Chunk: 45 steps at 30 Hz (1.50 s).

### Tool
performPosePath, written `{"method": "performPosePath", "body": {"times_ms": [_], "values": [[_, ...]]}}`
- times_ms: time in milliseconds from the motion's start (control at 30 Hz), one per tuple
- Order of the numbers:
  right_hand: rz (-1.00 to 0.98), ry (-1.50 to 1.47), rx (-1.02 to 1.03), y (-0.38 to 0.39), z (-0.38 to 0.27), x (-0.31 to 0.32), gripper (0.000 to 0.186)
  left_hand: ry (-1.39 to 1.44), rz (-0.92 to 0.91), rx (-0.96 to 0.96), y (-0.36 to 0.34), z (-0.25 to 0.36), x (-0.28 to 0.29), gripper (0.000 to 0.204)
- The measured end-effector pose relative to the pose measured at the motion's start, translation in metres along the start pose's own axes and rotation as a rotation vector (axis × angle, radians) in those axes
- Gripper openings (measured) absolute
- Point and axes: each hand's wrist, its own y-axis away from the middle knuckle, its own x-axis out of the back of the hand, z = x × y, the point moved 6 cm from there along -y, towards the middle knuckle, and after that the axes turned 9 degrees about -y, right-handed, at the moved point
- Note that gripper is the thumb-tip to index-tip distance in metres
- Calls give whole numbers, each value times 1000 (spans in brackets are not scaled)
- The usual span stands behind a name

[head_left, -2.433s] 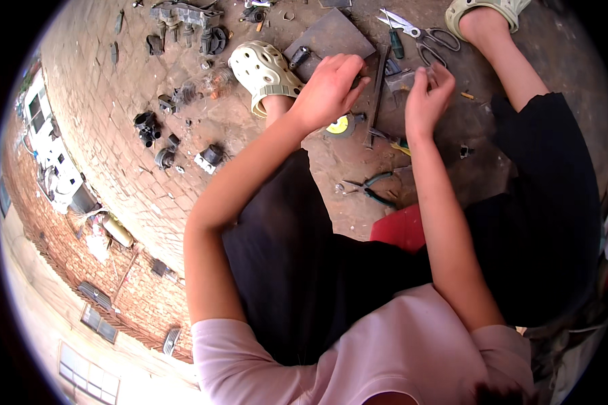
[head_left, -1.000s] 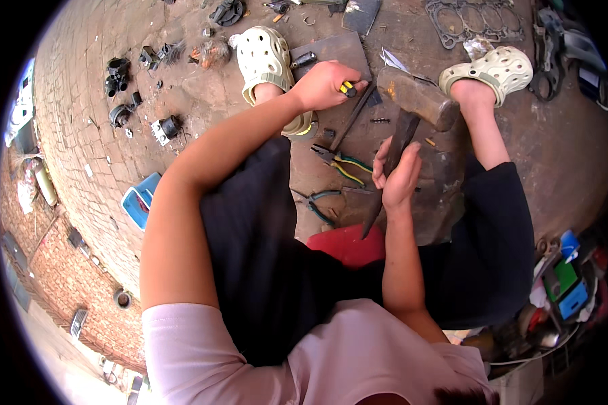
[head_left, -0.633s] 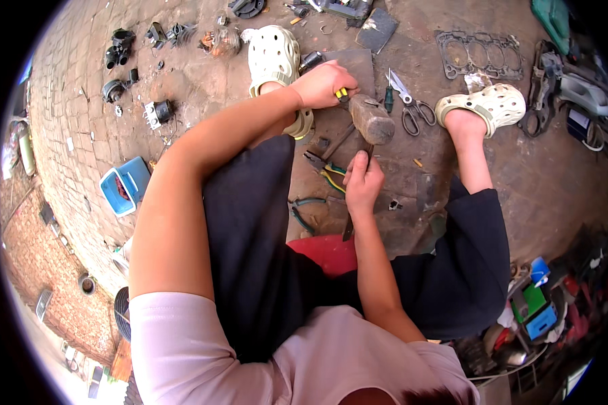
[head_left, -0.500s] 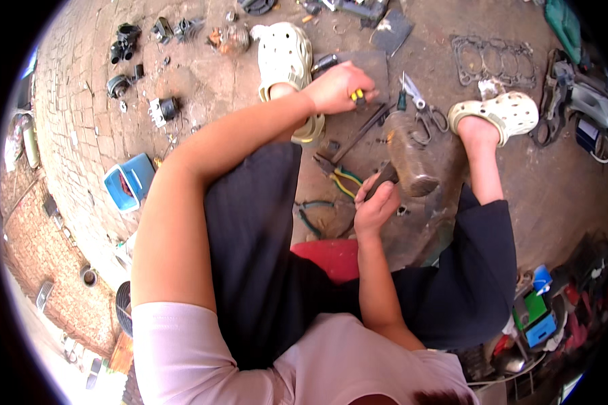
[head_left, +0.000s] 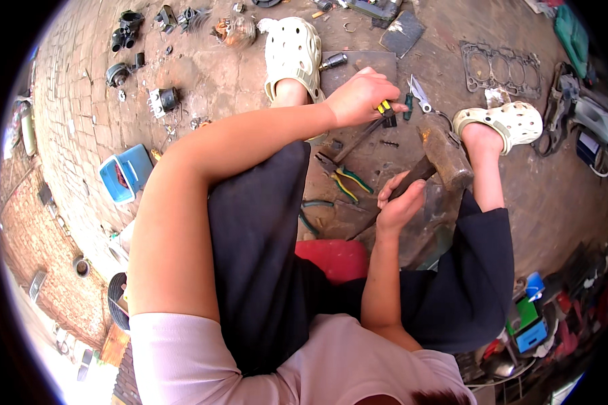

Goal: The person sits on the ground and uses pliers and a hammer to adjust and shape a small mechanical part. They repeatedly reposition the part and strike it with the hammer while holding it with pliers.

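My left hand (head_left: 366, 98) is closed round a tool with a yellow-and-black handle (head_left: 386, 108). The far part of that tool is hidden, so its exact kind does not show. With my right hand (head_left: 404, 201) I hold a heavy hammer by its dark handle, and its thick, rusty head (head_left: 446, 152) is raised to the right of my left hand. Below my left hand a dark metal bar (head_left: 361, 140) lies on the ground. Pliers with yellow-and-green grips (head_left: 348, 181) rest nearby. Scissors (head_left: 422, 98) lie partly behind the hammer head, beside a small green-handled tool (head_left: 408, 106).
White clogs (head_left: 294, 57) are on my feet, either side of the work spot. A flat engine gasket (head_left: 500, 69) lies at the far right. A blue bin (head_left: 127, 174) stands at left, below several black parts (head_left: 161, 101). Behind my hands is a red seat (head_left: 332, 260).
My right hand has carried the hammer to the right. My left hand has shifted slightly right and nearer with the yellow-and-black tool. The whole view has moved a little.
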Motion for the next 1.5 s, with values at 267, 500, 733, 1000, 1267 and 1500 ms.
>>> {"method": "performPosePath", "body": {"times_ms": [267,500,733,1000,1267,1500], "values": [[45,-39,-63,-8,9,10,49,-33,-25,79,0,-5,-3,39],[244,151,-127,-32,47,35,43,-249,8,-131,-24,14,28,32],[390,116,-282,-31,74,60,52,-823,-692,207,-28,-84,30,37],[386,75,-312,-36,74,61,53,-868,-936,166,-31,-98,6,34],[368,77,-344,-33,77,55,55,-915,-1070,184,-26,-95,-1,34],[366,36,-347,-36,80,58,56,-856,-949,213,-25,-93,15,30]]}}
